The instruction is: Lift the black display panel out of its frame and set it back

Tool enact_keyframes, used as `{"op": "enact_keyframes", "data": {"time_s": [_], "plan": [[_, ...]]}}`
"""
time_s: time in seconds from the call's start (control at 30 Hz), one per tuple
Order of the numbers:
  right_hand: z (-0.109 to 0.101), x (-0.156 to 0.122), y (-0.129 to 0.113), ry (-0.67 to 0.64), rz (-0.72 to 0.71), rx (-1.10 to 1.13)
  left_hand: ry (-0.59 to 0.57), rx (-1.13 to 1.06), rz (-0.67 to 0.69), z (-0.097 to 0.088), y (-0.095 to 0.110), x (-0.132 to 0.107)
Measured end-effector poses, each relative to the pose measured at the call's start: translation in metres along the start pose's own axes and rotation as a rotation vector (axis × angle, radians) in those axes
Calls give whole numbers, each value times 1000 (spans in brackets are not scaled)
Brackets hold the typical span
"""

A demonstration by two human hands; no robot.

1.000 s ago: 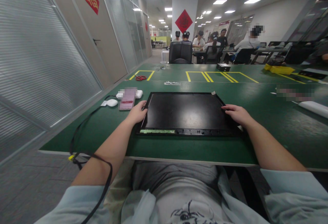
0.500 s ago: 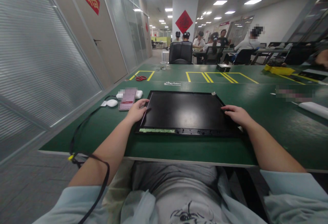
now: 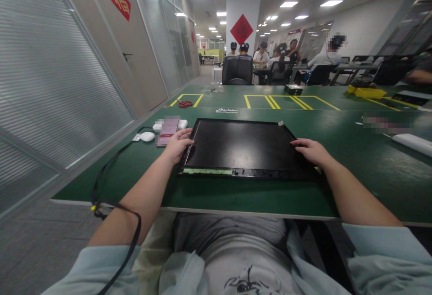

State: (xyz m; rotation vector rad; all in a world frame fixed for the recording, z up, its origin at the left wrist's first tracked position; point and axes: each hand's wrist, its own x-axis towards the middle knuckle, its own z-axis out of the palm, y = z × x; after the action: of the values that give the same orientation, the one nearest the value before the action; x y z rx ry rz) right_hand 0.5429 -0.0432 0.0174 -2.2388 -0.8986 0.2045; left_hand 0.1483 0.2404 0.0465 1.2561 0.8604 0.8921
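Observation:
A flat black LCD screen panel (image 3: 241, 144) in a thin black frame lies face up in front of me. A bright green strip (image 3: 207, 171) runs along the left part of its near edge, and a small pale tab sits at its far right corner. My left hand (image 3: 177, 145) grips the panel's left edge, thumb on the top rim and fingers along the outer side. At the right edge, my right hand (image 3: 312, 150) holds the frame with its fingertips over the rim. The undersides of both grips are hidden.
A phone (image 3: 168, 131) and a white mouse-shaped thing (image 3: 147, 136) with a black strap lie left of the panel. Beyond are red scissors (image 3: 185, 104), small white pieces (image 3: 227, 110), a black box (image 3: 293, 90) and a yellow bag (image 3: 366, 91). People sit farther back.
My left hand has shifted slightly left and its thumb now lies on the panel's left rim, which looks slightly raised. My right hand stays at the right edge.

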Motion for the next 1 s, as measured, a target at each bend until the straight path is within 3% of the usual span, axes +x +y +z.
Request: {"op": "enact_keyframes", "data": {"time_s": [0.3,0.47,0.73,1.0], "plan": [[1,2,4,-10,-14,-27,39,-123,28,1,-1,9],[1,1,4,-2,-9,-33,7,-115,73,-2,-3,15],[1,-2,0,-7,-12,-36,-44,-44,106,-4,0,10],[0,-4,-5,-29,9,-57,-49,-125,74,-5,-1,9]]}}
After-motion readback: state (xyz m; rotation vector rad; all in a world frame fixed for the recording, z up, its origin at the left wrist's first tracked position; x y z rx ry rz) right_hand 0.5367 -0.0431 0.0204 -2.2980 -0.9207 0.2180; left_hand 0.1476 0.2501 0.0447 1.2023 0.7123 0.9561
